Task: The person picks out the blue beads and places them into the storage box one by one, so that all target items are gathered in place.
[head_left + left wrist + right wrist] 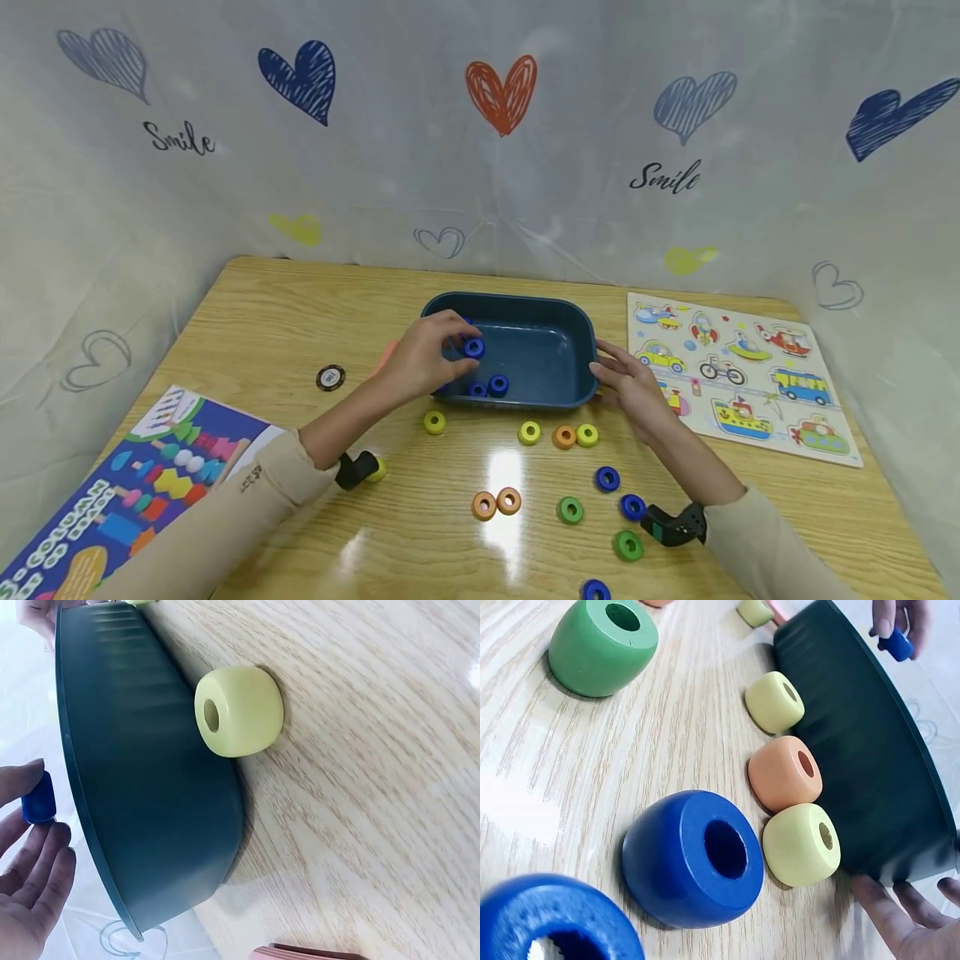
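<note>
My left hand [432,354] pinches a blue bead [473,348] between thumb and fingers, above the left part of a dark teal tub [543,406]. The same blue bead [39,799] shows beyond the tub's rim in the left wrist view. Inside the tub lie more blue beads [498,385], some partly hidden by the hand. My right hand [637,390] holds the tub's right end, with fingertips at the rim and others low against the outer wall. In the right wrist view its fingers [885,911] touch the tub's lower edge.
Yellow beads [529,432], orange beads [483,506], green beads [570,510] and loose blue beads [607,478] lie in front of the tub. A vehicle puzzle board [738,375] is at right. A black round chip [331,377] and a printed box [161,475] are at left.
</note>
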Demonstrator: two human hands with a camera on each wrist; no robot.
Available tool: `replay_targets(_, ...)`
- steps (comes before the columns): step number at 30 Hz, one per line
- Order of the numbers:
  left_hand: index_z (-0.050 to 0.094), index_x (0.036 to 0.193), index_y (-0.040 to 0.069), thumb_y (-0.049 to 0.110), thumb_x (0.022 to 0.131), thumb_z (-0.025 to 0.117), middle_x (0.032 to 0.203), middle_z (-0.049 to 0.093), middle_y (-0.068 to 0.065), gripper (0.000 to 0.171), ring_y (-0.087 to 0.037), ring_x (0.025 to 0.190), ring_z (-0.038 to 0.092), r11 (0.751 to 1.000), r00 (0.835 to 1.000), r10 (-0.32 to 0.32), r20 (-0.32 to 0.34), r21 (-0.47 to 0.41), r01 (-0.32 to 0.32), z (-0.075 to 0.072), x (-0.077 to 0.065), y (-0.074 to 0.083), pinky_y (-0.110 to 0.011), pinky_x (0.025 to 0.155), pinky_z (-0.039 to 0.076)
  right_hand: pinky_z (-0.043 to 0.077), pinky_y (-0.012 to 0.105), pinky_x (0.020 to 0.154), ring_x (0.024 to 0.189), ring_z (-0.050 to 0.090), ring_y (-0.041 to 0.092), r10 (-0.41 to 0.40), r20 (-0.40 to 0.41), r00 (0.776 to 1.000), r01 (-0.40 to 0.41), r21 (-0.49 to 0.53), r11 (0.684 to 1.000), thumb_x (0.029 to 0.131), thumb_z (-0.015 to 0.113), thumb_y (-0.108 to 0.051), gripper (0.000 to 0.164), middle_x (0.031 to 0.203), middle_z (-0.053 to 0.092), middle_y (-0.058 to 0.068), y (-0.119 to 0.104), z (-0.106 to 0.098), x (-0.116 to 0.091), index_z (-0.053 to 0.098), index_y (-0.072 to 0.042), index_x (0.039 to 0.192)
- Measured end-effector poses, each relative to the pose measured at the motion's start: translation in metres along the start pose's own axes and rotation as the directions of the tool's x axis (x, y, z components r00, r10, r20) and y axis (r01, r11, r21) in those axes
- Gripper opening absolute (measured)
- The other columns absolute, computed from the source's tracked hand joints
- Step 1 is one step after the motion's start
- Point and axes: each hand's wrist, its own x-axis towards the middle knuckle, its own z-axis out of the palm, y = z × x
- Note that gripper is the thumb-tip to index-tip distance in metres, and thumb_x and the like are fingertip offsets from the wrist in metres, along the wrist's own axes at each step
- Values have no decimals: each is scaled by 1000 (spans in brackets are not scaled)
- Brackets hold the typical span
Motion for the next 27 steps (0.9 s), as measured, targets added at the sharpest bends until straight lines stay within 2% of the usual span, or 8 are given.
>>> replay_targets(9, 67, 106, 6, 7, 72, 79, 97, 59, 0, 36, -16, 86, 57, 1000, 1000, -24, -10, 3, 24, -2, 1, -2, -27, 72, 49, 42, 43, 94, 122, 42, 34, 2, 0, 1000, -2, -11, 1000, 98, 47, -19, 55, 143, 31, 20, -1, 0, -1, 24, -10, 147)
replay_targets(14, 67, 107, 6, 8, 73, 79, 98, 59, 0, 36, -17, 87, 58, 999, 999, -34, -14, -6, 34, -5, -1, -2, -33, 76, 50, 42, 43, 94, 122, 42, 33, 6, -6, 1000, -6, -22, 1000, 98, 48, -20, 55, 143, 31, 19, -1, -1, -1, 25, -11, 147)
replay_targets(18, 66, 108, 5, 12, 77, 76, 106, 58, -4, 33, -22, 98, 55, 997, 995, -73, -74, -4, 72, -9, -3, -7, -39, 83, 48, 42, 43, 94, 122, 42, 33, 5, -9, 1000, -5, -28, 1000, 98, 48, -20, 55, 143, 32, 19, -1, -1, -1, 25, -11, 147)
replay_targets(20, 62, 115, 3, 13, 80, 73, 116, 54, -8, 38, -25, 107, 52, 991, 984, -131, -117, -19, 130, -11, -4, -14, -41, 89, 45, 42, 43, 94, 122, 42, 33, 4, -10, 1000, -4, -30, 1000, 98, 48, -19, 55, 143, 32, 19, -1, -1, -1, 25, -11, 147)
replay_targets(22, 54, 126, 1, 15, 84, 69, 127, 48, -13, 46, -30, 116, 46, 974, 966, -220, -135, -83, 210, -13, -5, -21, -43, 94, 41, 43, 43, 94, 122, 42, 33, 2, -10, 1000, -2, -32, 999, 98, 48, -19, 55, 143, 32, 19, -1, -1, -1, 25, -11, 147)
replay_targets(23, 48, 131, 1, 14, 86, 67, 131, 45, -15, 51, -31, 118, 44, 957, 954, -274, -123, -135, 257, -14, -6, -25, -43, 96, 40, 43, 43, 94, 122, 42, 33, 1, -10, 1000, -1, -31, 1000, 98, 48, -19, 55, 143, 32, 19, -1, -1, -1, 25, -11, 147)
replay_targets(25, 39, 138, 1, 15, 89, 62, 135, 42, -16, 55, -33, 121, 43, 902, 922, -381, -71, -249, 354, -15, -9, -33, -42, 95, 42, 43, 42, 94, 122, 42, 33, 0, -9, 1000, -1, -32, 999, 98, 48, -19, 55, 143, 31, 20, 0, -1, -1, 25, -11, 147)
replay_targets(27, 35, 141, 3, 13, 92, 58, 136, 42, -17, 54, -31, 121, 44, 833, 888, -460, -8, -348, 429, -14, -10, -40, -39, 94, 43, 43, 42, 94, 122, 43, 33, -1, -6, 1000, 1, -29, 1000, 98, 48, -19, 55, 143, 31, 20, -1, -1, 0, 25, -10, 147)
